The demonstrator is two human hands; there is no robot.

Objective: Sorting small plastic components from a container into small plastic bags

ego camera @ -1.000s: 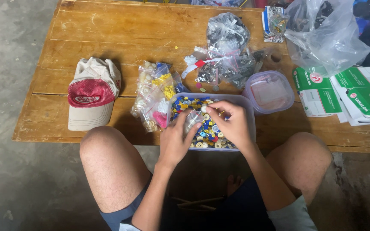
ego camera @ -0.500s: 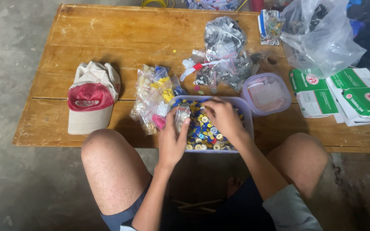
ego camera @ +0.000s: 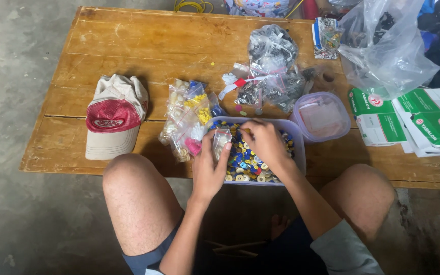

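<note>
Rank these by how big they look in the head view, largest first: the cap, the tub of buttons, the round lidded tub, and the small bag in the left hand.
1. Cap
2. Tub of buttons, close to the cap and partly hidden by the hands, so that order is unsure
3. Round lidded tub
4. Small bag in the left hand

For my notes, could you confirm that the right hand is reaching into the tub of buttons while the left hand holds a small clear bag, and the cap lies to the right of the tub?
One detail is off: the cap lies to the left of the tub, past the pile of small bags. The rest holds in the head view: the right hand is in the buttons, and the left hand holds a small clear bag.
</note>
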